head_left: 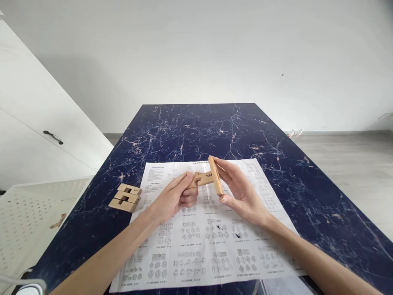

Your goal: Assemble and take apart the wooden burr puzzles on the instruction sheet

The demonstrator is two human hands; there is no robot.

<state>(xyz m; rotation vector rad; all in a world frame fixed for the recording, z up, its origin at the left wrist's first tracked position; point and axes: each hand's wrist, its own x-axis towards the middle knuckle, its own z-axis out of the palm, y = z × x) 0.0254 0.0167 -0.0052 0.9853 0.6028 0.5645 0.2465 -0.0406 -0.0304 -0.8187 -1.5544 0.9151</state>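
Observation:
My left hand is closed around a notched wooden puzzle piece with a dark mark on its face. Its far end points right and meets a second wooden puzzle piece, which stands tilted across it. My right hand pinches that second piece between the thumb below and the fingers behind. Whether the two pieces interlock is hard to tell. Both hands are above a creased printed sheet covered in small diagrams. Left of the sheet lie notched wooden pieces side by side.
The dark blue marbled table runs away toward a white wall. At lower left stands a white perforated basket with a small wooden piece in it. A white cabinet with a black handle rises on the left.

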